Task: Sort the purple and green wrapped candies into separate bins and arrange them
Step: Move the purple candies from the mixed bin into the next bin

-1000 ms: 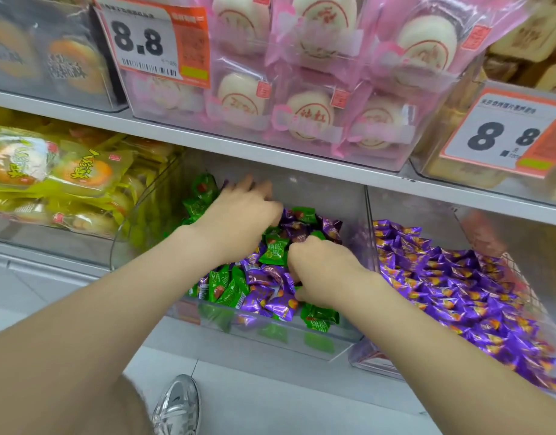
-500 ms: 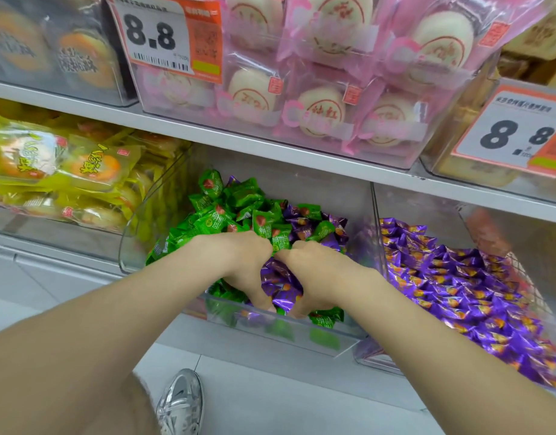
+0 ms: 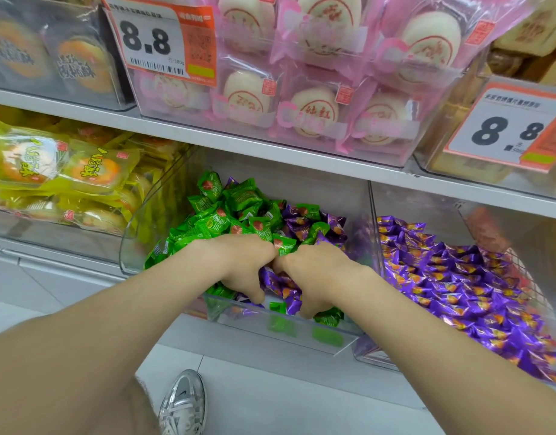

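Both hands were apart on the pile 1 s ago, the left one flat toward the back. They've since come together at the front of the middle bin [image 3: 135, 246] and have barely shifted in the last half sec. Left hand [image 3: 239, 265] and right hand [image 3: 314, 274] now sit knuckle to knuckle w/ a clump of purple candies [image 3: 279, 287] squeezed between them. Fingers [image 3: 254, 293] of both are curled down and in around that clump, and the tips are mostly buried, so can't tell how many pcs each one holds. Green candies [image 3: 226, 211] are heaped at the back and left of the same bin, w/ a few purple ones still mixed in at back right and some green under the hands at the front. The right bin [image 3: 372, 215] next door, under the same shelf [image 3: 270, 149], holds only purple. My read: these are small, light pcs in crinkly foil, slick against each other, not fragile but quick to spill from a loose scoop. Prob best to cup from below w/ both palms closed tight, lift over the divider and drop them into the right bin, then pick out strays one by one by the twisted wrapper ends.
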`<state>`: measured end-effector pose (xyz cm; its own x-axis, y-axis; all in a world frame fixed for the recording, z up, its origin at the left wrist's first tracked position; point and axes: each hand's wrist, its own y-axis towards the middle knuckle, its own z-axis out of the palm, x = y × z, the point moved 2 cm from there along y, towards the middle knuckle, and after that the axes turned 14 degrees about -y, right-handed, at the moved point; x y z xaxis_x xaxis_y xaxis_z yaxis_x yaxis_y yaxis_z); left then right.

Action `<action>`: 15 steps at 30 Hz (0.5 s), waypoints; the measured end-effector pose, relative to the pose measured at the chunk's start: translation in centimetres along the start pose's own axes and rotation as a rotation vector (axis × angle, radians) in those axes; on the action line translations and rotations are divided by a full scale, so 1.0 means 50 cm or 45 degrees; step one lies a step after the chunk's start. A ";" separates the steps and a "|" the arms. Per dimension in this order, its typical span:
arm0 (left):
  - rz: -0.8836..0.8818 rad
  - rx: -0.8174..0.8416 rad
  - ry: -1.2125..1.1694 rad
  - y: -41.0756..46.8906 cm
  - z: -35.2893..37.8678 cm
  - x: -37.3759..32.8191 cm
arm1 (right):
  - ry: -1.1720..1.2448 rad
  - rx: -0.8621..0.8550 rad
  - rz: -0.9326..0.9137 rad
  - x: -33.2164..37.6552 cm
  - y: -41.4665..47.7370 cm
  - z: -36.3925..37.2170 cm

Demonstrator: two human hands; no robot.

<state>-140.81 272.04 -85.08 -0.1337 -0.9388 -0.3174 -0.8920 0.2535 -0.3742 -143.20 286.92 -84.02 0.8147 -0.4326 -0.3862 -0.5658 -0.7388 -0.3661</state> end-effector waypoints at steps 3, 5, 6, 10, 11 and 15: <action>0.037 -0.041 -0.146 0.002 -0.006 0.016 | -0.049 -0.114 0.041 0.005 0.000 0.005; 0.065 -0.096 -0.201 -0.004 -0.019 0.025 | -0.014 -0.213 0.106 0.006 0.000 0.002; 0.079 -0.136 -0.230 -0.010 -0.030 0.027 | 0.039 -0.260 0.144 0.002 -0.002 -0.003; 0.178 -0.385 -0.476 -0.032 -0.065 0.030 | 0.489 -0.497 0.343 -0.038 -0.020 -0.035; 0.200 -0.440 -0.601 -0.038 -0.070 0.028 | 0.615 -0.561 0.377 -0.045 -0.028 -0.040; 0.175 -0.362 -1.333 -0.061 -0.063 -0.028 | 0.785 -0.697 0.422 -0.048 -0.068 -0.050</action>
<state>-139.27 271.85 -80.78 0.0734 -0.2090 -0.9752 -0.9826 0.1518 -0.1065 -142.95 289.17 -79.74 0.6327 -0.7527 0.1818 -0.7733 -0.6015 0.2007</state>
